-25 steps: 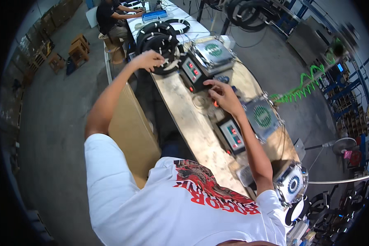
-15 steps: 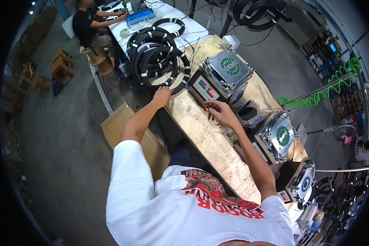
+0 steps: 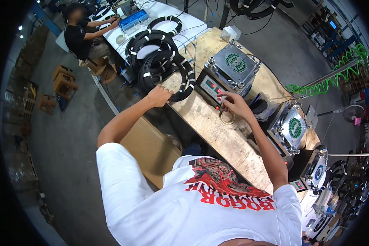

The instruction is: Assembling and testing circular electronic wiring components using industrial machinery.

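Observation:
My left hand [image 3: 159,96] is at the near edge of a coil of black cable [image 3: 189,76] banded with white tape, its fingers curled round the bundle. This coil lies tilted against several more black coils [image 3: 151,43] heaped on the bench's far left end. My right hand [image 3: 235,105] is at the button panel [image 3: 212,87] of a box-shaped metal-topped machine [image 3: 235,60], fingers apart and fingertips by the buttons. Nothing shows in that hand. A small red light glows below its fingers, and a pale ring [image 3: 227,118] lies on the wood beneath.
Two similar machines [image 3: 290,127] [image 3: 315,173] stand to the right along the wooden bench [image 3: 205,121]. A cardboard box [image 3: 145,143] is below the bench's front edge. A co-worker [image 3: 80,35] sits at a white table with a blue parts box [image 3: 134,19]. A green coiled hose [image 3: 311,87] hangs at right.
The near coil has shifted toward me and tilted, with my left hand at its edge. My right hand has moved from the panel's lower edge up to its buttons. The view has shifted slightly.

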`<action>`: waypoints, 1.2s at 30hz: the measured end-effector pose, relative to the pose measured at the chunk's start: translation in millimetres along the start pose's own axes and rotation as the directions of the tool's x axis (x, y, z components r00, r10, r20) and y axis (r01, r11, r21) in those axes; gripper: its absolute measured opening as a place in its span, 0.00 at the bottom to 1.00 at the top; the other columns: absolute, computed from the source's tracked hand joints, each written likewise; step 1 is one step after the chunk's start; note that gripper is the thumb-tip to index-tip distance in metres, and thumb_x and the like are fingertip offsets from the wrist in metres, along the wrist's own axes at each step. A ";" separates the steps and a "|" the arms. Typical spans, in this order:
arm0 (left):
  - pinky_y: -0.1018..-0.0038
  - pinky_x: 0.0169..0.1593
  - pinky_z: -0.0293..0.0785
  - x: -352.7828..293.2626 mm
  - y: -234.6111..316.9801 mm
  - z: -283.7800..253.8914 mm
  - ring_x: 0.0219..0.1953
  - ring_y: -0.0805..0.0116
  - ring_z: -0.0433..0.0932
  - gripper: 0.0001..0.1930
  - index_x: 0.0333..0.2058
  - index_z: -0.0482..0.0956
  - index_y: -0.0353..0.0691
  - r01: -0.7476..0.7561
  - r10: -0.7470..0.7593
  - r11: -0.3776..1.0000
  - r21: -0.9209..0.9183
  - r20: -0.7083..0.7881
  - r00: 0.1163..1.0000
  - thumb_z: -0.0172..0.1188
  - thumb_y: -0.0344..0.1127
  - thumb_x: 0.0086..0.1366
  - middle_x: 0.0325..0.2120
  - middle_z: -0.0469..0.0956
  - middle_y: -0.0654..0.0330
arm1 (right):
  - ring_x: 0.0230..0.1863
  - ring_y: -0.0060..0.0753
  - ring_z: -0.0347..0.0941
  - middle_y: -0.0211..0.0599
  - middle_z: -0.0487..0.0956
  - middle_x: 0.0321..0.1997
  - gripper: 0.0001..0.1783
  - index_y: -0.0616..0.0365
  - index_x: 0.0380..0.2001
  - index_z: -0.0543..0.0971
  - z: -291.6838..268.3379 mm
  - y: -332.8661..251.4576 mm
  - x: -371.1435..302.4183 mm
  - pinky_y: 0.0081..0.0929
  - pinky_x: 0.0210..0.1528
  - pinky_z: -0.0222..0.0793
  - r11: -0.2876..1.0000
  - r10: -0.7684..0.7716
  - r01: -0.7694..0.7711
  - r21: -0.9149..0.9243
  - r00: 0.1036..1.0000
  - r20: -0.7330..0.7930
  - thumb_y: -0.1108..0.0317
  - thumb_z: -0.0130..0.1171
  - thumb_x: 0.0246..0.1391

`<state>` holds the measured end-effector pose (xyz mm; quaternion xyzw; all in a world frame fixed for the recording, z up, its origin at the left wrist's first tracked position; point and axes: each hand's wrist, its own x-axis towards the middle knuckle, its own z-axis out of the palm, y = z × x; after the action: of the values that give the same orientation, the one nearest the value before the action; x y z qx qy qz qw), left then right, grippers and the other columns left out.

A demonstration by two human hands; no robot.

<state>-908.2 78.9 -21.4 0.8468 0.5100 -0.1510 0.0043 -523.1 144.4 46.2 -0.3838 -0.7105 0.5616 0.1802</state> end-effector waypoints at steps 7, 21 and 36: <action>0.56 0.48 0.75 18.6 -29.6 -126.8 0.41 0.43 0.81 0.24 0.47 0.78 0.34 0.142 -0.239 0.874 -0.464 -0.156 0.958 0.65 0.49 0.61 0.34 0.82 0.44 | 0.22 0.17 0.71 0.31 0.79 0.26 0.17 0.58 0.51 0.79 -3.8 -19.4 17.8 0.22 0.27 0.68 0.990 -0.138 0.139 -0.019 0.990 0.039 0.75 0.51 0.60; 0.66 0.37 0.77 16.6 -52.3 -206.8 0.32 0.62 0.85 0.27 0.44 0.82 0.28 -0.104 -0.606 0.600 -0.794 -0.535 0.588 0.69 0.50 0.59 0.29 0.84 0.44 | 0.32 0.26 0.79 0.41 0.79 0.39 0.32 0.64 0.59 0.70 -19.0 -125.7 92.2 0.23 0.34 0.77 0.940 0.044 -0.021 0.341 0.997 -0.057 0.45 0.51 0.68; 0.68 0.43 0.74 90.6 -76.0 -119.7 0.41 0.56 0.78 0.15 0.47 0.80 0.36 -0.253 -0.566 0.484 -0.838 -0.520 0.640 0.65 0.38 0.65 0.43 0.77 0.46 | 0.23 0.23 0.75 0.39 0.78 0.35 0.36 0.60 0.57 0.64 13.5 -177.0 109.6 0.23 0.21 0.72 0.913 0.134 0.192 0.361 0.693 -0.708 0.70 0.71 0.48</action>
<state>-904.5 212.8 80.4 0.6478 0.5505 0.4876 0.1989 -663.3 204.3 188.7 -0.5147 -0.4553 0.4982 0.5287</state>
